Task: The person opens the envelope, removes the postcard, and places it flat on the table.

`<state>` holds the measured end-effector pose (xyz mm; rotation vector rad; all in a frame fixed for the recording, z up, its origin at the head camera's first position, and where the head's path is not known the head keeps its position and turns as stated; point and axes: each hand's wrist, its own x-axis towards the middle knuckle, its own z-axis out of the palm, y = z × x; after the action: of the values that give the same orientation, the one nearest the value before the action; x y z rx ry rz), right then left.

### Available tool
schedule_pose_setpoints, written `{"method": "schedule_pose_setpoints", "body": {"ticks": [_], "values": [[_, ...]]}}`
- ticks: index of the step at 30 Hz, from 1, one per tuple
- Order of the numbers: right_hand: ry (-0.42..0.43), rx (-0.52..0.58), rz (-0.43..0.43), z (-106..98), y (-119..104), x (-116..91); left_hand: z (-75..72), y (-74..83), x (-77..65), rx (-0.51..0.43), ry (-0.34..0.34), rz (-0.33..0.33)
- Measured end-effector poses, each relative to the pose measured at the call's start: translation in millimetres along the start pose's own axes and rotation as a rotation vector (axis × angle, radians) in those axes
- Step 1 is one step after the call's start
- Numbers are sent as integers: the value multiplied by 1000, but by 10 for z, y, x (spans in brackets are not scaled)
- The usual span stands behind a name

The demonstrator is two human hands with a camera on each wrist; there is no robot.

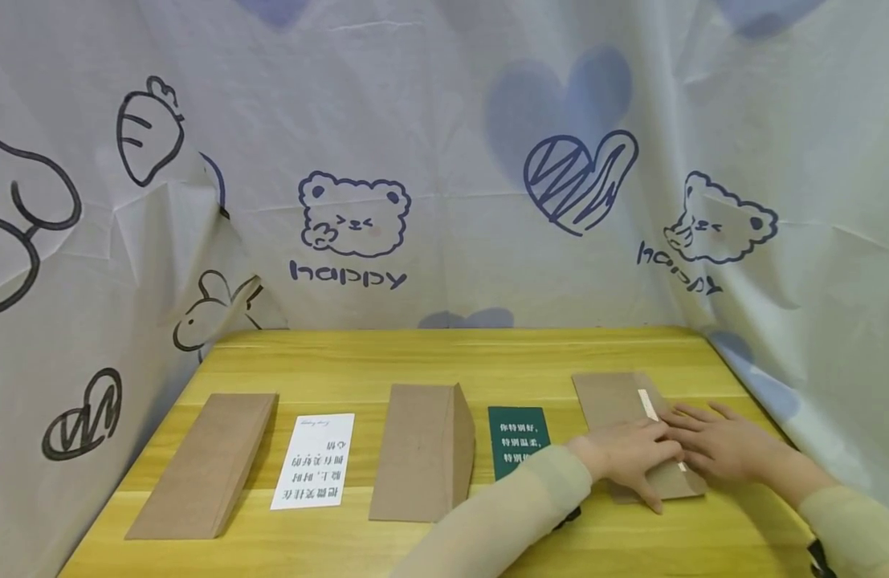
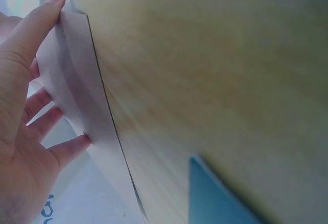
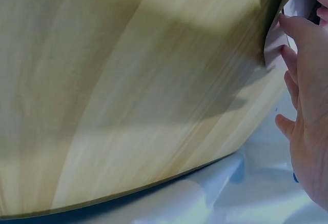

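Note:
A brown paper envelope [image 1: 610, 399] with a white strip [image 1: 647, 404] lies at the right of the table. My left hand [image 1: 632, 454] rests across its middle, fingers spread. In the left wrist view the thumb is at one end of the envelope [image 2: 77, 70] and the other fingertips lie on its face. Against the right side of the envelope is my right hand [image 1: 729, 441], its fingers extended and its fingertips close to the left hand's. Seen from the right wrist, the thumb and a finger touch the raised paper edge [image 3: 274, 44].
Left of the hands lies a green card [image 1: 518, 429] with white writing, partly behind the left sleeve. Further left are a second brown envelope [image 1: 415, 449], a white printed card [image 1: 314, 461] and another brown envelope [image 1: 198, 466]. A patterned white cloth [image 1: 444, 144] hangs round the wooden table [image 1: 473, 353].

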<state>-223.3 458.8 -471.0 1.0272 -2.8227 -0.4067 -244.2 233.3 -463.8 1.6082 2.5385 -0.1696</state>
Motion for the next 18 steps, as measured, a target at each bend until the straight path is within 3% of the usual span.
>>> {"method": "schedule_pose_setpoints", "body": {"ticks": [7,18], "values": [[-61,83,103,-20,-9,-35,-9,-3,-11,-22,2,3],[-36,258,236,16,38,-50,10,5,5,5,3,3]]}}
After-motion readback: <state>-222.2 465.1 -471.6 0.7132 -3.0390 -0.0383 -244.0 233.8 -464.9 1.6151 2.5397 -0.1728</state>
